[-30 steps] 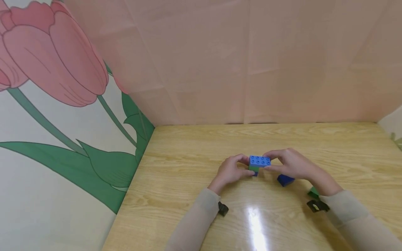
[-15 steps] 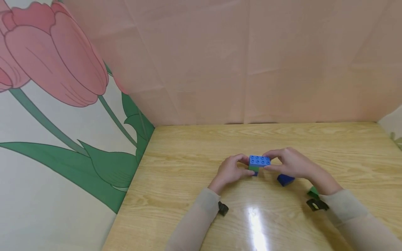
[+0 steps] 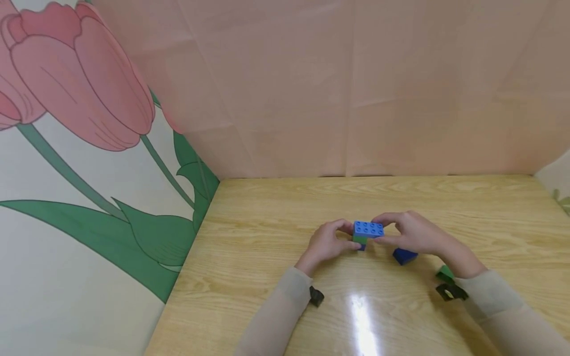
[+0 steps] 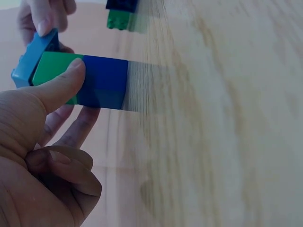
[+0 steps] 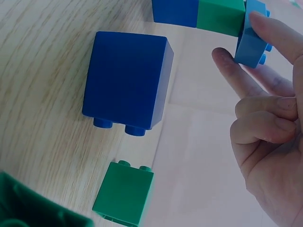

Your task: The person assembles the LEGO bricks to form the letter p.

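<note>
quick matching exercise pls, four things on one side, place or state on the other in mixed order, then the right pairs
Things
1. light blue brick
2. left hand
3. right hand
4. loose dark blue block

Places and states
A. on the table, held by neither hand
B. pinching the overhanging end of the topmost piece
C. over the stacked green block, sticking out to one side
D. thumb across the stacked green block and the bottom dark blue block

Pairs: 1-C, 2-D, 3-B, 4-A
</note>
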Action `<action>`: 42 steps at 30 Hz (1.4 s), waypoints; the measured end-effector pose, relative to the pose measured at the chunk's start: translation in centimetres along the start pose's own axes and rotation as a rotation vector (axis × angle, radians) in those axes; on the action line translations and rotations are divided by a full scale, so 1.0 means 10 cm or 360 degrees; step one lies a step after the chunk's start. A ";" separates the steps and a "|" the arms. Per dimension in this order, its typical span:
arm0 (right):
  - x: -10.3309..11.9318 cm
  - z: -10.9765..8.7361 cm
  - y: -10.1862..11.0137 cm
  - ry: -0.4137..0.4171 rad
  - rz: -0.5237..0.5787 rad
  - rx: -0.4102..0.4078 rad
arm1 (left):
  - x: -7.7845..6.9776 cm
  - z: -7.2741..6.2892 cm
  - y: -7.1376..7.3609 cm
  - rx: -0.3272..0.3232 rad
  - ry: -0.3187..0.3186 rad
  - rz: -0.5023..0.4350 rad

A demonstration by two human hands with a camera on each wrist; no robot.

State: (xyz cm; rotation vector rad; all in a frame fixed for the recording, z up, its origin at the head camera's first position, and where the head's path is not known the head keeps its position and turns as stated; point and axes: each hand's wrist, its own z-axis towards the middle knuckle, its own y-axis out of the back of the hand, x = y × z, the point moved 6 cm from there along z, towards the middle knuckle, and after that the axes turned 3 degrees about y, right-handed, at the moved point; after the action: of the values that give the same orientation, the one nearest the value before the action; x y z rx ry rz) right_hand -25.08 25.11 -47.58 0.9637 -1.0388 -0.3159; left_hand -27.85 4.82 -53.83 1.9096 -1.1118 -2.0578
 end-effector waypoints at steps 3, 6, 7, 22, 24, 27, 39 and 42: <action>-0.01 -0.01 -0.01 -0.0015 0.0015 0.0006 | 0.00 0.00 0.00 0.0001 -0.0001 0.0000; -0.02 -0.01 -0.01 -0.0023 0.0023 0.0007 | 0.00 0.00 0.00 0.0003 -0.0001 0.0002; -0.03 -0.02 -0.01 -0.0025 0.0026 0.0006 | -0.01 0.00 0.01 0.0004 -0.0003 0.0004; -0.13 -0.16 0.10 -0.0073 -0.0037 0.0030 | -0.01 0.01 0.01 -0.0012 0.0012 0.0028; -0.16 -0.20 0.14 -0.0097 -0.0038 0.0036 | -0.01 0.01 0.00 -0.0009 0.0016 0.0037; -0.21 -0.26 0.20 -0.0154 -0.0001 0.0041 | 0.00 0.01 0.00 -0.0009 0.0016 0.0037; -0.42 -0.50 0.43 -0.0275 0.0020 -0.0025 | 0.01 0.01 0.00 0.0001 0.0012 0.0025; -0.50 -0.55 0.46 -0.0282 0.0020 -0.0033 | 0.01 0.01 0.00 0.0005 0.0010 0.0028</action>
State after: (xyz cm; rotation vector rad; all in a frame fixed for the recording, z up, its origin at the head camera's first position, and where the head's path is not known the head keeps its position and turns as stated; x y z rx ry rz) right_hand -23.94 33.73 -47.70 0.9222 -1.2002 -0.4065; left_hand -27.92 4.84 -53.92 1.8995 -1.1267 -2.0410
